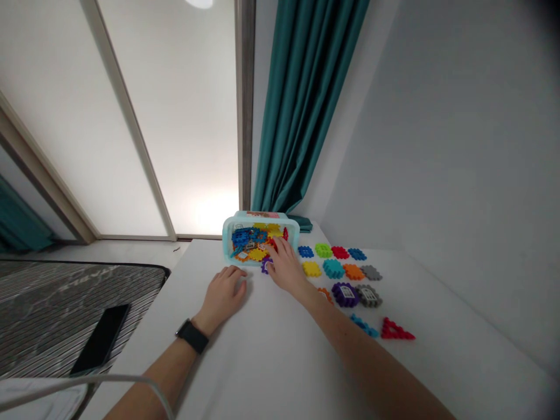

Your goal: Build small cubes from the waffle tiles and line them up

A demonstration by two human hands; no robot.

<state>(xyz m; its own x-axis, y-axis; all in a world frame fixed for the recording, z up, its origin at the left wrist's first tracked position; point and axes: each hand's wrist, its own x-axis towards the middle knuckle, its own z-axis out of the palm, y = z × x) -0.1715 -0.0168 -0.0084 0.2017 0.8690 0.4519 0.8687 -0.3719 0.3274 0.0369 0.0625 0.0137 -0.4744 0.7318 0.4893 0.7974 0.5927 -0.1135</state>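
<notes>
My right hand point(286, 265) reaches over the front right rim of a pale turquoise plastic box point(227, 236), its fingers stretched in among the pieces and its thumb apart. Inside lie mixed plastic building pieces, with blue ones point(248, 235) and a yellow one point(258, 255) showing. A purple toothed piece point(265, 266) is at the box's front edge, beside my right thumb; whether the thumb touches it I cannot tell. My left hand point(223, 294) rests on the white table point(258, 350), fingers loosely spread and holding nothing. A black watch point(192, 336) is on the left wrist.
Right of the box, toothed pieces lie in rows, among them a green one point(323, 250), a purple one point(345, 294) and a grey one point(369, 296). Nearer are a red triangle point(396, 329) and a blue piece point(364, 326). A white cable point(118, 378) crosses the lower left.
</notes>
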